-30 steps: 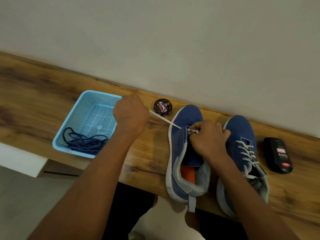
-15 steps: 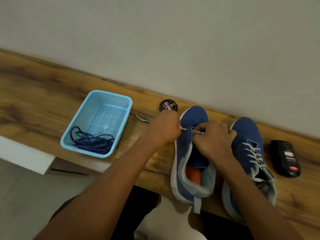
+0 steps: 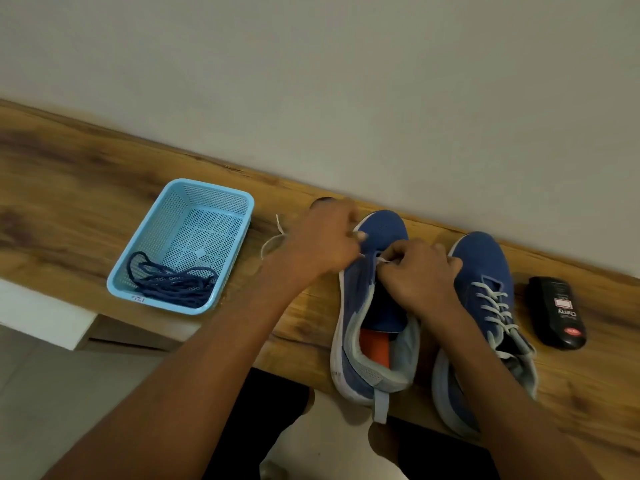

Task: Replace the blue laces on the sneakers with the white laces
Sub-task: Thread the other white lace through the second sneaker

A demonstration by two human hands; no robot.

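Two blue sneakers stand on the wooden bench. The left sneaker point(image 3: 374, 306) has an open tongue area and a white lace point(image 3: 382, 260) only at its lowest eyelets. My right hand point(image 3: 419, 271) pinches that lace at the eyelets. My left hand point(image 3: 325, 244), fingers curled, grips the lace's other strand at the shoe's left edge; a loose tail point(image 3: 273, 237) trails left behind it on the bench. The right sneaker point(image 3: 485, 289) is fully laced in white. The removed blue laces point(image 3: 173, 282) lie bundled in a light blue basket point(image 3: 214, 192).
A black shoe-polish bottle point(image 3: 557, 313) lies right of the right sneaker. A round polish tin point(image 3: 320, 201) is mostly hidden behind my left hand. The wall runs close behind the bench point(image 3: 69, 188), whose front edge is under the sneakers' heels.
My left hand came in from far left, where it held the lace taut, to the shoe's left edge. The lace has gone slack behind it. My right hand stayed at the eyelets.
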